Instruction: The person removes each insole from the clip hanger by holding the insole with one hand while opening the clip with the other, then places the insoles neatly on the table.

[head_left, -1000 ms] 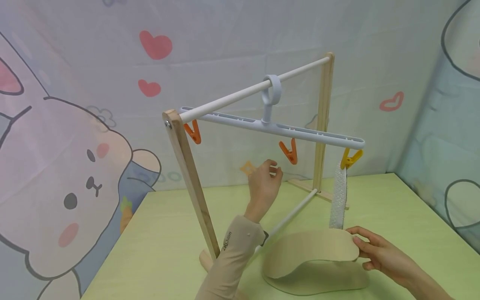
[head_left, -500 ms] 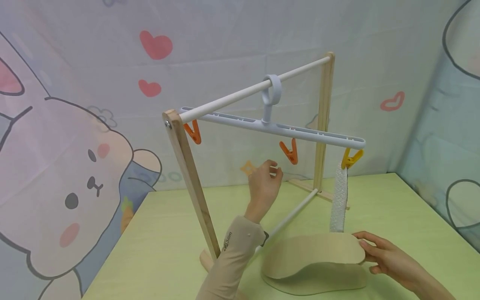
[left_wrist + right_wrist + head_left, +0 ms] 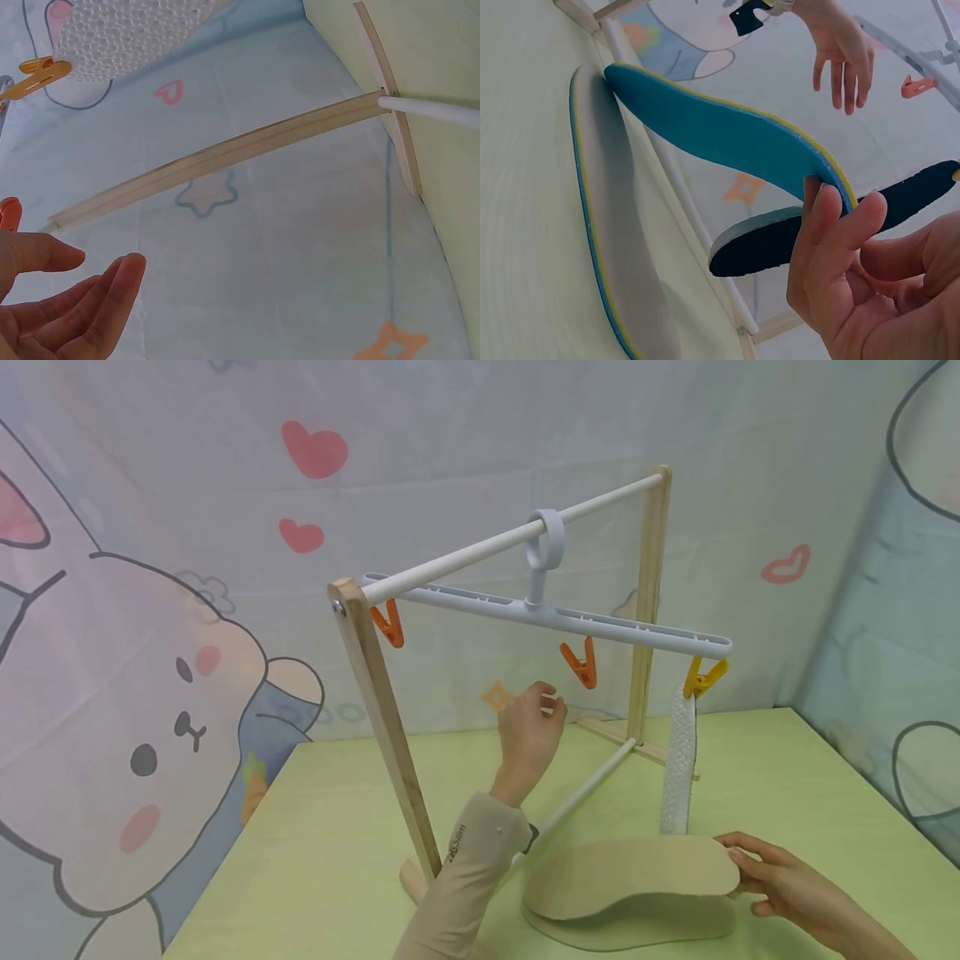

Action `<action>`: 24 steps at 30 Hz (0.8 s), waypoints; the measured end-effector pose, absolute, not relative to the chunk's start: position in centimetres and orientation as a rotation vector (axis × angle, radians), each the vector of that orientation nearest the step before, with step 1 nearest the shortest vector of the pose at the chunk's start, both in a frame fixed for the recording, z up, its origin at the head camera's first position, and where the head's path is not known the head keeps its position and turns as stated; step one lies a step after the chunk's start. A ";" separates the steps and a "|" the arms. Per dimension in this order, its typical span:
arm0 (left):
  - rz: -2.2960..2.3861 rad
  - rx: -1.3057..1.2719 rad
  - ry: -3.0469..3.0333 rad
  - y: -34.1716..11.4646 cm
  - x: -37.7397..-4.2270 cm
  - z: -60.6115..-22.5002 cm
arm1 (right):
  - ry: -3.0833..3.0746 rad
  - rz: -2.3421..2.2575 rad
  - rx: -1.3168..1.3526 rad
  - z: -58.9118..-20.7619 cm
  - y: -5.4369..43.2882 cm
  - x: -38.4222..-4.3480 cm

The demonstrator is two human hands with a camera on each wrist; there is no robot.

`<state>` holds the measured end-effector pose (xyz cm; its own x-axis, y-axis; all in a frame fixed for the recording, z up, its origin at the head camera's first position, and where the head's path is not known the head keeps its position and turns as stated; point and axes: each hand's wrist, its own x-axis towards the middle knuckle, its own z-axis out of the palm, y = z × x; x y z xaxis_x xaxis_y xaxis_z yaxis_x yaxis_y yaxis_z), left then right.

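My right hand (image 3: 787, 889) pinches one end of a beige insole (image 3: 630, 870), whose underside shows teal with a yellow edge in the right wrist view. Its far end dips onto a second beige insole (image 3: 660, 925) lying on the table. Behind them a white, bumpy insole (image 3: 678, 768) with a dark back hangs from a yellow clip (image 3: 705, 677) at the hanger's right end. My left hand (image 3: 531, 731) is raised below the white hanger (image 3: 480, 602), fingers loosely bent, holding nothing; thumb and fingers are apart in the left wrist view.
The hanger hooks over the white top rod (image 3: 465, 557) of a rack with wooden posts (image 3: 390, 727). Two orange clips, one mid-hanger (image 3: 580, 664) and one at left (image 3: 390, 625), hang without anything in them. A lower rod (image 3: 585, 793) crosses near the light green table (image 3: 300, 860).
My right hand has moved down and slightly right, lowering the insole's held end toward the one beneath. The left hand has stayed in place.
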<state>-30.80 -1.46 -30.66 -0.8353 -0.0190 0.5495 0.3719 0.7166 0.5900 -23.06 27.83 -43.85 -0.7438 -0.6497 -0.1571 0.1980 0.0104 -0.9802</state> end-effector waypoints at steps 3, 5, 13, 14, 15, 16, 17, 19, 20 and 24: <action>-0.973 -0.272 -2.395 -1.5 -30.7 -30.7 | 1.710 -1.787 -0.460 -44.0 27.9 -23.1; -0.968 -0.280 -2.389 -1.5 -30.8 -30.7 | 1.726 -1.779 -0.455 -44.0 27.9 -23.1; -0.954 -0.280 -2.380 -1.6 -30.9 -30.9 | 1.779 -1.747 -0.455 -44.0 28.1 -23.2; -0.954 -0.279 -2.381 -1.6 -30.9 -30.9 | 1.779 -1.746 -0.457 -43.9 28.2 -23.2; -0.953 -0.277 -2.384 -1.6 -30.9 -30.9 | 1.780 -1.746 -0.456 -43.9 28.2 -23.1; -0.951 -0.274 -2.388 -1.6 -31.0 -30.9 | 1.779 -1.745 -0.459 -43.9 28.3 -23.1; -0.948 -0.269 -2.391 -1.6 -31.0 -30.9 | 1.777 -1.743 -0.462 -43.9 28.3 -23.1; -0.946 -0.267 -2.389 -1.6 -31.0 -30.9 | 1.784 -1.737 -0.459 -43.9 28.4 -23.1; -0.947 -0.268 -2.386 -1.6 -31.0 -30.9 | 1.791 -1.731 -0.452 -43.9 28.4 -23.1; -0.946 -0.276 -2.373 -1.6 -30.9 -30.9 | 1.868 -1.693 -0.378 -44.0 28.5 -23.0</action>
<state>-30.88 -1.64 -30.90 -0.8194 -0.0167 0.5730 0.3820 0.7294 0.5675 -23.04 28.46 -43.99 -0.7895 -0.5694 -0.2292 0.1722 0.1529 -0.9731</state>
